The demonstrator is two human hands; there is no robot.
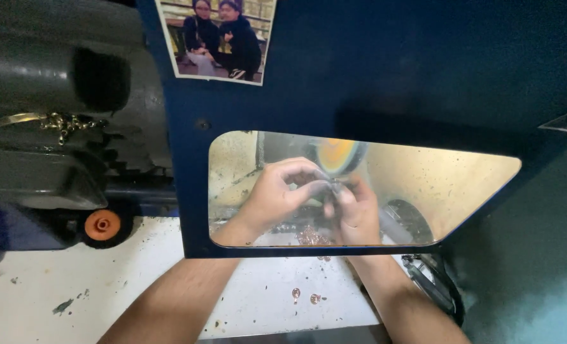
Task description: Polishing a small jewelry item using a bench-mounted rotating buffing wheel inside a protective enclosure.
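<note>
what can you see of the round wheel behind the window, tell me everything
The wheel is a round disc seen through the clear window of the dark blue guard. Its face looks yellow-orange toward the middle with a greyish, bluish rim; it is blurred, so whether it spins cannot be told. Only its upper part shows, as the hands hide the rest. The left hand and right hand hold a small dark piece just below its edge; actual contact cannot be made out.
</note>
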